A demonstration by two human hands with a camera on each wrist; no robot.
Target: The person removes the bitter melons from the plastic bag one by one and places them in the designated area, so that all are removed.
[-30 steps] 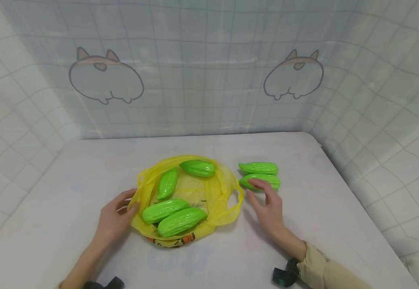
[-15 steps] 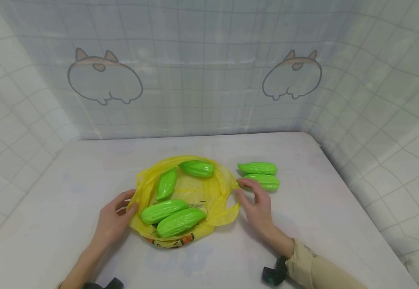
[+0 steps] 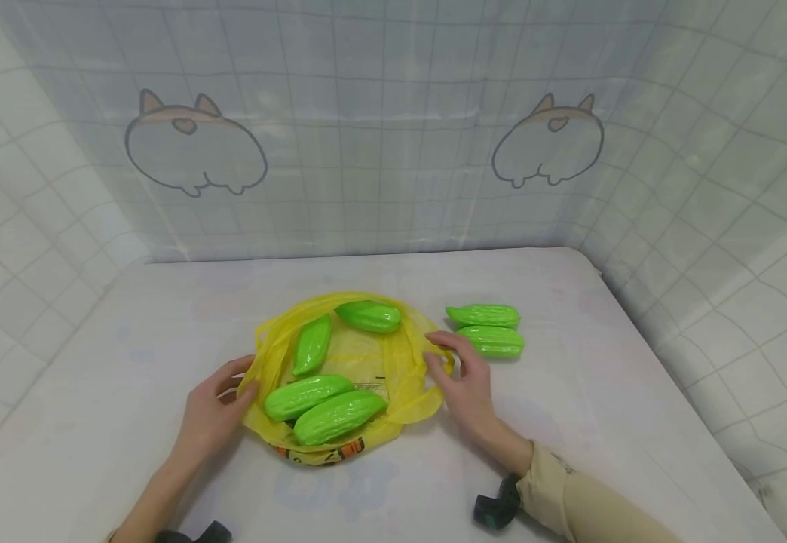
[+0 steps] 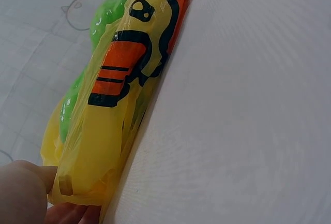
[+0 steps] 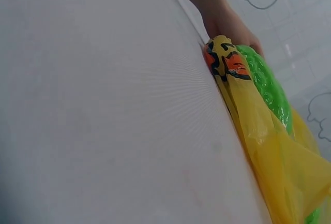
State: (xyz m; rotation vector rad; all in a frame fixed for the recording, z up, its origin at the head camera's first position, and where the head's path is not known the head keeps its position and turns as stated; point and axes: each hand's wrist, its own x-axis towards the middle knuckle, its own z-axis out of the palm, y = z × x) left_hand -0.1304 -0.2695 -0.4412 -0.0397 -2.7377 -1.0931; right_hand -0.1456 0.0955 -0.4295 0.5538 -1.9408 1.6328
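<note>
A yellow plastic bag [image 3: 356, 358] lies with its mouth spread, several glossy green bitter melons [image 3: 341, 417] inside it. My left hand [image 3: 212, 407] pinches the bag's left rim. In the left wrist view its thumb [image 4: 26, 190] presses on the yellow film, with fingers behind. At the opposite side, my right hand [image 3: 464, 381] touches the bag's right handle, thumb and forefinger apart with part of the handle between them. Two more bitter melons [image 3: 491, 342] lie side by side just beyond the right hand. The right wrist view shows the left hand [image 5: 230, 25] across the bag.
The bag rests on a white-covered table [image 3: 359, 498]. Pale checked curtains [image 3: 380, 151] with cartoon animal outlines stand behind the table and at both sides. A black wrist device [image 3: 497, 504] sits below the right sleeve.
My right hand has moved left, away from the two bitter melons outside, to the bag's right handle. The left hand has stayed at the left rim.
</note>
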